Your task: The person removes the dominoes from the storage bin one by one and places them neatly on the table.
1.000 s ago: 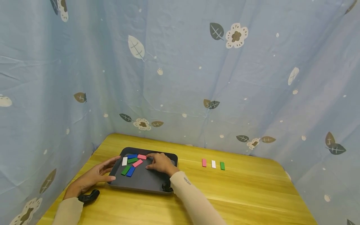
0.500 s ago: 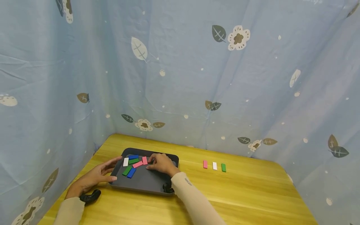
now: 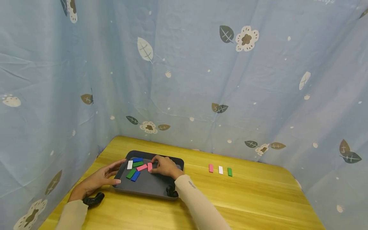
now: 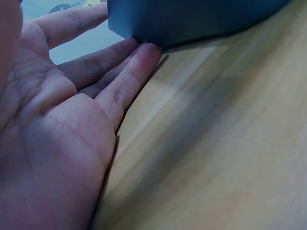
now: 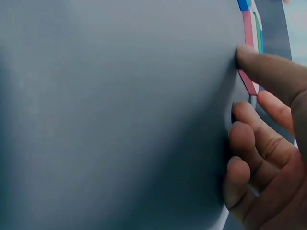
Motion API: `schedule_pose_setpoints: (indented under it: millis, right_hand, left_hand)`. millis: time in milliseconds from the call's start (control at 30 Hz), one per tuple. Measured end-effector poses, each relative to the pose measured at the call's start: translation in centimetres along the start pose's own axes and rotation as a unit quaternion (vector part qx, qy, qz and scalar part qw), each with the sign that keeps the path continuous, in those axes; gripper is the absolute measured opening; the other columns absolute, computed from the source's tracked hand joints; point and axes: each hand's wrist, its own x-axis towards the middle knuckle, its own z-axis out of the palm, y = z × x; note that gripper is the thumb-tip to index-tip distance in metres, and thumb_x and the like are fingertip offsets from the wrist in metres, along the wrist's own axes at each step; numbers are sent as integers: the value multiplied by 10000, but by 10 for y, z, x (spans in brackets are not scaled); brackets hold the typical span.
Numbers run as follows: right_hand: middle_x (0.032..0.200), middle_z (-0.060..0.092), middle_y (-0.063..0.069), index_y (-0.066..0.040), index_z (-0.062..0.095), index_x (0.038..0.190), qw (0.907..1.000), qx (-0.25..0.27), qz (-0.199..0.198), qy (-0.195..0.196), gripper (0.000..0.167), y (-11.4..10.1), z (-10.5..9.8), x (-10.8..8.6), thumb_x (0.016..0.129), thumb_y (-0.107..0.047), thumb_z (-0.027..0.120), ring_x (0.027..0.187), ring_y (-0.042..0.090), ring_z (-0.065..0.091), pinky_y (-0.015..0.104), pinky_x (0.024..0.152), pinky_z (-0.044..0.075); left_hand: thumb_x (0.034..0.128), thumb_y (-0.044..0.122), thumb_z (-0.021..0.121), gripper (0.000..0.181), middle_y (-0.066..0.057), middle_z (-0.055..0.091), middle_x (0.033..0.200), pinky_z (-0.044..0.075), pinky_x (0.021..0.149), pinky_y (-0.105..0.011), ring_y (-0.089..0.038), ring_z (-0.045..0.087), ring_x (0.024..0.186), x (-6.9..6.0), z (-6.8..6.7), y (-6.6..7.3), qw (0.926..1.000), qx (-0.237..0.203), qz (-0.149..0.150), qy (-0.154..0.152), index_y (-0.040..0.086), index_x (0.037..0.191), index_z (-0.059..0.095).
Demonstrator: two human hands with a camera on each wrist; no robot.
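Note:
A dark grey tray (image 3: 143, 193) lies on the table, with several small flat blocks in its left half. My right hand (image 3: 166, 166) reaches into it, thumb and index finger at the two ends of a pink block (image 3: 149, 167), pinching it. In the right wrist view the thumb (image 5: 268, 72) lies against that block, while the other fingers curl down near the tray floor. Beside it are a second pink block (image 3: 141, 167), green blocks, blue blocks and a white block (image 3: 130, 164). My left hand (image 3: 99, 179) rests at the tray's left side, fingers extended against its outer wall (image 4: 187, 21).
On the table (image 3: 253, 195) right of the tray, a pink block (image 3: 211, 168), a white block (image 3: 220, 170) and a green block (image 3: 230, 172) lie spaced in a row. A blue patterned curtain (image 3: 184, 80) hangs behind and at both sides.
The pink block at my right fingers has turned from lying crosswise to pointing front to back, and has shifted slightly nearer. My left hand keeps its place at the tray.

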Motion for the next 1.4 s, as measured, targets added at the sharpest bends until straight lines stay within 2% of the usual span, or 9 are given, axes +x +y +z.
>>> schedule_pose_setpoints:
  millis: [167, 333, 500, 733, 967, 1100, 1267, 1400]
  right_hand:
    - [690, 609, -84, -192, 678, 1328, 9996, 193, 26, -212, 532, 3, -1, 0, 862, -379, 853, 598, 66, 544, 226, 576, 436]
    - [729, 630, -96, -161, 718, 1263, 9993, 225, -152, -247, 443, 6, -3, 1, 881, -348, 839, 630, 58, 569, 214, 617, 473]
    - [747, 643, -108, -127, 720, 1258, 9987, 336, -243, -297, 424, 9, -4, -1, 897, -325, 826, 644, 53, 586, 216, 646, 492]
    - [735, 681, -108, -99, 714, 1279, 9975, 437, -439, -349, 421, 13, -16, -7, 921, -300, 805, 618, 72, 618, 222, 655, 494]
    - [763, 673, -117, -109, 686, 1328, 9977, 319, -508, -315, 436, 20, -34, -13, 947, -301, 775, 666, 133, 673, 216, 653, 506]
    - [765, 676, -106, -91, 680, 1336, 9972, 299, -634, -248, 444, 23, -44, -19, 950, -292, 772, 678, 147, 685, 218, 710, 519]
    - [790, 676, -103, -95, 671, 1351, 9973, 283, -668, -121, 475, 28, -54, -25, 939, -303, 785, 669, 66, 633, 237, 738, 518]
    - [825, 678, -97, -120, 662, 1363, 9977, 280, -607, -57, 483, 32, -64, -31, 938, -317, 784, 698, 52, 620, 252, 744, 513]
  left_hand:
    - [986, 58, 684, 828, -185, 97, 1700, 463, 1040, -397, -535, 162, 1489, 0, 1, -1, 10000, -11, -23, 10, 151, 1656, 208]
    - [981, 61, 692, 828, -178, 107, 1700, 462, 1024, -320, -534, 167, 1488, 1, -1, -3, 10000, 39, 26, 45, 145, 1654, 216]
    - [975, 43, 694, 835, -187, 102, 1699, 471, 980, -232, -543, 156, 1486, 1, 0, -2, 10000, -56, 47, 38, 132, 1653, 215]
    - [979, 52, 692, 832, -194, 100, 1696, 486, 988, -284, -544, 164, 1484, 0, 1, -1, 10000, -55, 6, 43, 127, 1653, 209]
    - [985, 55, 687, 836, -197, 88, 1696, 505, 986, -346, -544, 160, 1483, 0, 1, 0, 9999, -125, -49, 3, 131, 1656, 195]
    - [987, 64, 688, 833, -207, 90, 1694, 507, 977, -321, -550, 164, 1480, 0, 0, 0, 9999, -66, -78, 11, 120, 1655, 193]
    - [985, 62, 691, 841, -221, 92, 1691, 510, 967, -294, -557, 161, 1478, -1, 1, 0, 9999, -75, -77, 34, 105, 1654, 184]
    - [979, 57, 696, 851, -221, 88, 1691, 503, 968, -270, -555, 162, 1477, 1, 1, 1, 10000, -79, -33, 32, 100, 1654, 181]
